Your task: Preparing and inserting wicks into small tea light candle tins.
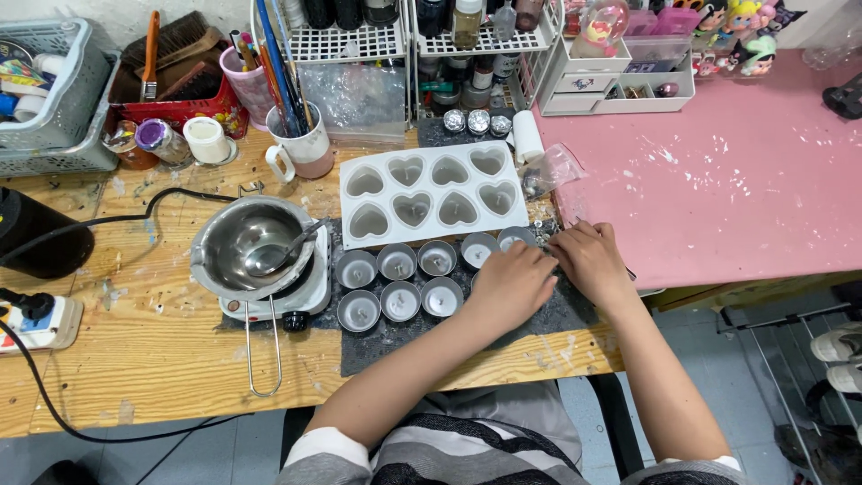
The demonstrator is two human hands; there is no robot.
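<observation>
Several small round metal cups [399,300] stand in two rows on a dark mat [395,341], most with a wick base inside. My left hand [512,286] rests knuckles-up at the right end of the rows, covering one cup there. My right hand [588,259] sits beside it on the mat's right edge, fingertips pinched together near the left hand; what they pinch is hidden. Just behind the cups lies a white heart-shaped silicone mould [431,193], its cavities holding grey wax.
A steel melting pot [247,244] with a spoon sits on a small white hotplate [301,296] left of the cups. A mug of tools [301,144], jars, wire racks and a grey basket [63,108] line the back. A pink tabletop [736,180] lies right; a power strip [40,323] far left.
</observation>
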